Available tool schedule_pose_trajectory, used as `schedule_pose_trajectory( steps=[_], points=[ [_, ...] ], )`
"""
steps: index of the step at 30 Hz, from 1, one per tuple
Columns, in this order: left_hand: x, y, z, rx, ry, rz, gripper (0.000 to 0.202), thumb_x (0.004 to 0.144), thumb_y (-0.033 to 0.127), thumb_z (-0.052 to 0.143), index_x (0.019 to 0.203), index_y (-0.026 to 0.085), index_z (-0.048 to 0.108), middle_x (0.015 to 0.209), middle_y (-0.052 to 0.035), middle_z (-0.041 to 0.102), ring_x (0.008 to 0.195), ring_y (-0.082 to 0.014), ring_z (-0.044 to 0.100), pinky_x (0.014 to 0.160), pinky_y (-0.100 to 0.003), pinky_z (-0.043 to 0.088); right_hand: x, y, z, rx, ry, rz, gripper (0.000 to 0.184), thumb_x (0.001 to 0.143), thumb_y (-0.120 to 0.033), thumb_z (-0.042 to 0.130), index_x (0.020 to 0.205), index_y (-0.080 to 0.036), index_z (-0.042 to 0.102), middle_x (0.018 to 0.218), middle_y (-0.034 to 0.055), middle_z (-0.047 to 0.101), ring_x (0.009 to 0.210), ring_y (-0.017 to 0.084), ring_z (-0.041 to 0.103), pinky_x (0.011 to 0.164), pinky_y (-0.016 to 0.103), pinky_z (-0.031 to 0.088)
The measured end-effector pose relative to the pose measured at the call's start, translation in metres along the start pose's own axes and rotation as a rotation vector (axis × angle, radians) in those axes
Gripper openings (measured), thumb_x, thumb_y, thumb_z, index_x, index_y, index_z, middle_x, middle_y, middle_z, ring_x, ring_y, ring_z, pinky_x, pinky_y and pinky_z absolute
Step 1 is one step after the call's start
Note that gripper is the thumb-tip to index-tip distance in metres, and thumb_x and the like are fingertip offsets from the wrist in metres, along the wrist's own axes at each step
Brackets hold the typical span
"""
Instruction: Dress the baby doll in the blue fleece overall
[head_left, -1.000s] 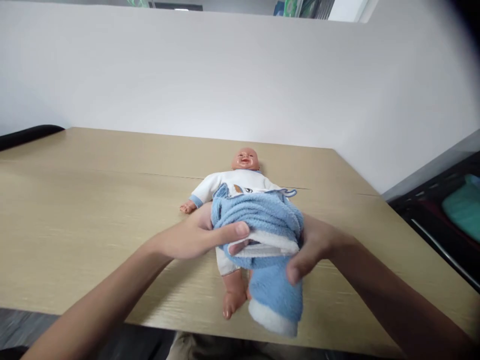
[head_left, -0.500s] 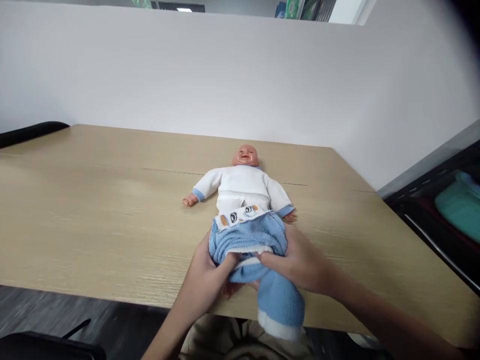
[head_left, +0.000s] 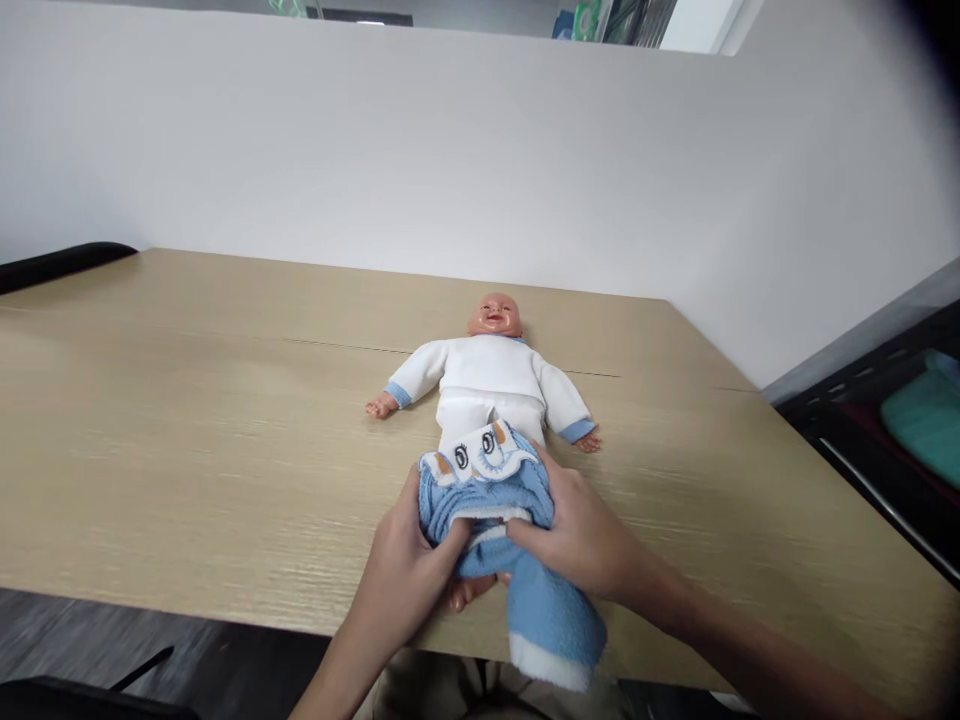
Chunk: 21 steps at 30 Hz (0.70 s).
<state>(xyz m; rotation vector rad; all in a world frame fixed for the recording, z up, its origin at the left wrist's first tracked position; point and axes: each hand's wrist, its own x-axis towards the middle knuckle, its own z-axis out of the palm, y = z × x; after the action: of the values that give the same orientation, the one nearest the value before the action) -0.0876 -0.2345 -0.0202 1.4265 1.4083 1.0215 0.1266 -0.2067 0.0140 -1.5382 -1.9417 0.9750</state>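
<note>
A baby doll [head_left: 491, 372] in a white top lies on its back on the wooden table [head_left: 187, 420], head pointing away from me. A bunched blue terry garment [head_left: 487, 490] with a white trim and cartoon eyes covers the doll's legs. My left hand [head_left: 409, 565] grips its left side, fingers curled into the cloth. My right hand [head_left: 581, 535] pinches its right side. One blue leg of the garment [head_left: 551, 625] hangs over the table's near edge. A doll foot peeks out beneath my left hand.
A white partition wall [head_left: 450, 150] stands behind the table. At the right, a dark shelf [head_left: 885, 440] holds a teal cloth [head_left: 926, 415]. A black chair back [head_left: 60, 262] shows at the far left.
Both hands have drawn the blue garment down the doll from its chest to its legs, uncovering the white top. My hands have come closer together and nearer the table's front edge.
</note>
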Motion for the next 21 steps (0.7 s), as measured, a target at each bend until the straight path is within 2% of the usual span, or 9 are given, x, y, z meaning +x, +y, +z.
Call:
schedule_pose_trajectory(
  steps=[3,6,8,9,11,13,15,17,21],
  points=[
    [0.011,-0.001,-0.002,0.057,-0.004,0.026,0.042,0.099,0.033,0.063,0.139,0.022,0.057,0.134,-0.0091,0.076,0.121,-0.0278,0.073,0.105,-0.042,0.055,0.007,0.002,0.0,0.005,-0.001,0.024,0.09,0.082,-0.025,0.073,0.166,-0.016,0.043,0.124,0.0174,0.079,0.112,0.037,0.074,0.102,0.055,0.056],
    [0.022,-0.001,-0.001,0.07,-0.019,0.018,0.033,0.101,0.036,0.061,0.131,0.021,0.06,0.124,-0.0081,0.078,0.113,-0.0279,0.074,0.098,-0.039,0.055,0.017,0.005,0.0,0.027,0.003,-0.007,0.092,0.083,-0.023,0.073,0.168,-0.019,0.039,0.119,0.0132,0.081,0.105,0.033,0.075,0.099,0.05,0.057],
    [0.029,0.001,0.0,0.086,-0.03,0.011,0.03,0.102,0.036,0.061,0.128,0.021,0.062,0.123,-0.0084,0.079,0.111,-0.0282,0.074,0.093,-0.038,0.055,0.026,0.008,-0.002,0.014,0.03,-0.035,0.085,0.083,-0.024,0.074,0.163,-0.019,0.045,0.117,0.0118,0.081,0.103,0.031,0.075,0.097,0.047,0.056],
    [0.032,0.002,0.001,0.098,-0.031,0.014,0.03,0.102,0.036,0.061,0.127,0.02,0.063,0.124,-0.0088,0.079,0.111,-0.0285,0.074,0.092,-0.038,0.054,0.03,0.01,-0.003,0.0,0.042,-0.049,0.074,0.084,-0.024,0.074,0.155,-0.018,0.054,0.114,0.0112,0.082,0.1,0.031,0.075,0.094,0.045,0.056],
    [0.037,0.007,0.002,0.117,-0.037,0.027,0.029,0.102,0.035,0.061,0.126,0.02,0.065,0.124,-0.0087,0.079,0.111,-0.0287,0.074,0.091,-0.037,0.053,0.038,0.012,-0.006,-0.043,0.063,-0.066,0.04,0.083,-0.024,0.073,0.123,-0.017,0.07,0.102,0.0089,0.081,0.09,0.027,0.074,0.084,0.039,0.054],
    [0.04,0.012,0.001,0.119,-0.062,0.026,0.024,0.101,0.035,0.062,0.12,0.021,0.066,0.115,-0.0069,0.081,0.101,-0.0272,0.075,0.085,-0.034,0.053,0.042,0.012,-0.009,-0.081,0.067,-0.076,0.01,0.083,-0.025,0.071,0.09,-0.019,0.068,0.087,0.0052,0.078,0.078,0.023,0.069,0.073,0.034,0.05],
    [0.038,0.016,0.0,0.11,-0.109,-0.008,0.022,0.102,0.037,0.06,0.115,0.02,0.066,0.1,-0.0046,0.081,0.085,-0.0248,0.074,0.075,-0.033,0.053,0.04,0.009,-0.012,-0.091,0.051,-0.073,0.012,0.083,-0.025,0.07,0.076,-0.021,0.061,0.076,0.0019,0.073,0.071,0.019,0.064,0.067,0.031,0.045],
    [0.031,0.018,-0.004,0.112,-0.134,-0.021,0.023,0.103,0.038,0.059,0.115,0.02,0.066,0.097,-0.0047,0.08,0.081,-0.0245,0.074,0.074,-0.033,0.054,0.033,0.002,-0.014,-0.084,0.015,-0.063,0.015,0.083,-0.024,0.069,0.073,-0.022,0.058,0.072,0.0004,0.071,0.068,0.018,0.063,0.064,0.03,0.042],
    [0.008,0.012,-0.013,0.109,-0.17,0.013,0.032,0.105,0.043,0.059,0.128,0.022,0.066,0.123,-0.0093,0.08,0.112,-0.0299,0.074,0.09,-0.037,0.057,0.009,-0.012,-0.011,-0.113,-0.039,-0.068,0.016,0.081,-0.023,0.069,0.073,-0.022,0.055,0.075,0.0016,0.071,0.069,0.019,0.062,0.066,0.031,0.041]
  ],
)
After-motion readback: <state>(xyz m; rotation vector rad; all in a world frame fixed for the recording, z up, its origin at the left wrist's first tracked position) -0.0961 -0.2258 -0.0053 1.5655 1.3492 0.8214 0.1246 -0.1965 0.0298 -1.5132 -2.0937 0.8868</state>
